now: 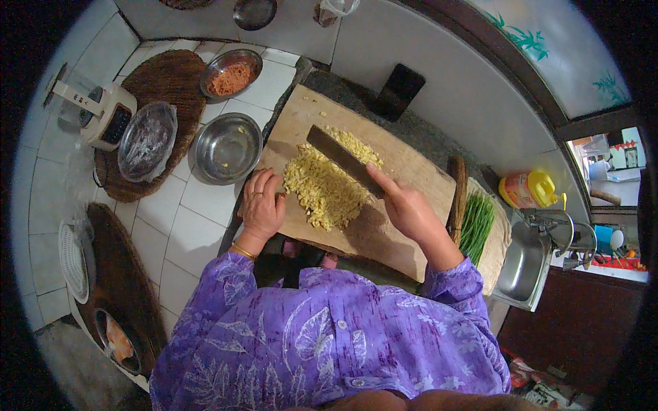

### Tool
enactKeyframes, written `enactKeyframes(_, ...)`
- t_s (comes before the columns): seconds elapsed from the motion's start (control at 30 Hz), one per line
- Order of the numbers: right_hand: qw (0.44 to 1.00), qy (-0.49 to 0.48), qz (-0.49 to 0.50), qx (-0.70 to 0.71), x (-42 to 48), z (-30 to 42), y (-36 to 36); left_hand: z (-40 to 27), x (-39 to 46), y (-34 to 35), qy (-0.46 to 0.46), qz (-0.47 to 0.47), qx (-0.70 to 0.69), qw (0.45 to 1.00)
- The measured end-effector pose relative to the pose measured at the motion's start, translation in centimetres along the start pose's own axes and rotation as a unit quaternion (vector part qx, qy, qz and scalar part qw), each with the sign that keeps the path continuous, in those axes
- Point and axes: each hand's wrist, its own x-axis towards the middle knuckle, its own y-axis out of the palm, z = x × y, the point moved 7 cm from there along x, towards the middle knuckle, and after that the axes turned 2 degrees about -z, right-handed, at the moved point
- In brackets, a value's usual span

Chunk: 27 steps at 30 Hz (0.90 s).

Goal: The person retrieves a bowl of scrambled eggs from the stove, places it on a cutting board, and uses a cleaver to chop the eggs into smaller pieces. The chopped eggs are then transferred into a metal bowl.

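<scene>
My right hand grips the handle end of a cleaver, its forefinger stretched along the blade. The dark blade lies across the upper part of a spread of finely chopped yellow food, with bits on both sides of it. Beneath is a wooden cutting board. My left hand rests at the board's left edge, beside the chopped pile, thumb apart from the fingers and nothing held. A steel bowl with a few yellow bits inside stands just beyond this hand.
Farther left are a bowl of reddish minced food, a plastic-covered bowl and a white appliance. A phone leans behind the board. At right lie a wooden stick, green chives, a yellow-capped jug and a sink.
</scene>
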Motion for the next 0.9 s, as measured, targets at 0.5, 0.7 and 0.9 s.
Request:
enactKeyframes(0.5,0.998,0.008,0.065,0.002,-0.4,2.7,3.2,0.0,0.1,-0.1,-0.01,-0.003,0.009,1.0)
enactKeyframes(0.7,0.999,-0.008,-0.009,0.042,-1.3,4.0,2.0,0.3,-0.3,0.0,-0.005,-0.013,0.014,1.0)
enactKeyframes(0.9,0.999,0.004,0.009,0.04,-1.2,4.2,3.4,0.3,-0.2,0.0,-0.017,-0.008,-0.018,1.0)
